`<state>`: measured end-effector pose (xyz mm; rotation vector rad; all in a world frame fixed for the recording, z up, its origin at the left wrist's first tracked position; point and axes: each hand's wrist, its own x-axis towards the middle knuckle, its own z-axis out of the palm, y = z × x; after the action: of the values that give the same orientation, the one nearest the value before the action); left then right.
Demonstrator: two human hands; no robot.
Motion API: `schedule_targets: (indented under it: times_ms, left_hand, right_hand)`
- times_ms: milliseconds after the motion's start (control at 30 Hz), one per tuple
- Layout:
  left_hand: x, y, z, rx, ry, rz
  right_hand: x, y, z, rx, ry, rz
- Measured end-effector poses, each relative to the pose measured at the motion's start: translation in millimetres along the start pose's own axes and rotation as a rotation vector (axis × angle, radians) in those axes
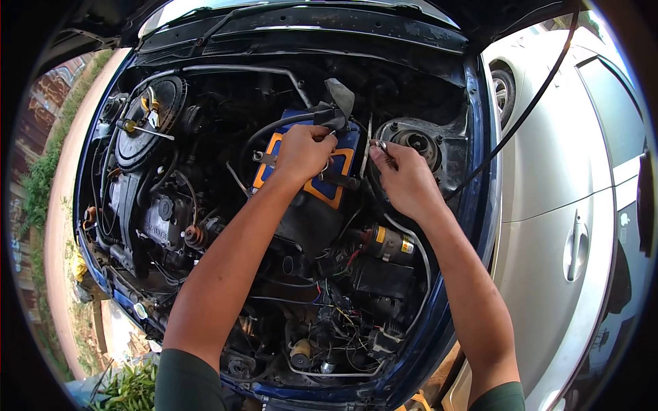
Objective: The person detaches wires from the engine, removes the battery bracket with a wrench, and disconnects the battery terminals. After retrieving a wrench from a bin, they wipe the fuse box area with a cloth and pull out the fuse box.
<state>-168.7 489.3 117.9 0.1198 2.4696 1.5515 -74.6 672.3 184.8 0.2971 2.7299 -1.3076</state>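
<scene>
A blue and orange battery (pixel 339 196) sits in the middle of the engine bay. Above it my left hand (pixel 305 152) is closed, thumb and fingers pinched on something too small to make out, close to grey and black tape-like material (pixel 340 97) at the battery's back edge. To the right, beside the round strut mount (pixel 413 145), my right hand (pixel 401 171) is closed on a small metal piece (pixel 379 144). A metal bracket (pixel 264 158) lies at the battery's left side.
The round air filter housing (pixel 151 123) at the left carries a screwdriver (pixel 152 131) and a yellow-handled tool (pixel 149 104). Loose wires (pixel 337 322) fill the front of the bay. A black cable (pixel 524 137) hangs at the right, before a white car (pixel 548 178).
</scene>
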Motion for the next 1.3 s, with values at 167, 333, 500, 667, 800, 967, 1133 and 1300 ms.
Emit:
schedule_targets:
  times_ms: [167, 333, 500, 667, 800, 967, 1133, 1300]
  left_hand:
    - [11, -2, -13, -0.143, -0.126, -0.071]
    - [10, 8, -18, -0.229, -0.120, -0.161]
    - [11, 10, -20, -0.156, -0.133, -0.152]
    - [11, 3, -17, -0.468, -0.129, -0.174]
    - [15, 13, -18, -0.467, -0.135, -0.247]
    - [6, 9, -15, -0.426, -0.088, -0.149]
    - [10, -1, -9, -0.294, -0.046, -0.106]
    - [12, -2, -12, -0.327, -0.055, -0.147]
  right_hand:
    - [22, 20, 10, -0.034, 0.033, 0.020]
    - [28, 13, 9, -0.015, 0.027, -0.065]
    - [38, 9, 4, 0.268, -0.106, 0.022]
    - [37, 13, -8, 1.315, -0.325, 0.047]
    - [37, 17, -4, 1.520, -0.254, -0.046]
    - [52, 31, 14, 0.715, 0.113, -0.130]
    - [59, 20, 18, 0.114, 0.184, -0.211]
    - [60, 22, 26, 0.196, 0.244, -0.253]
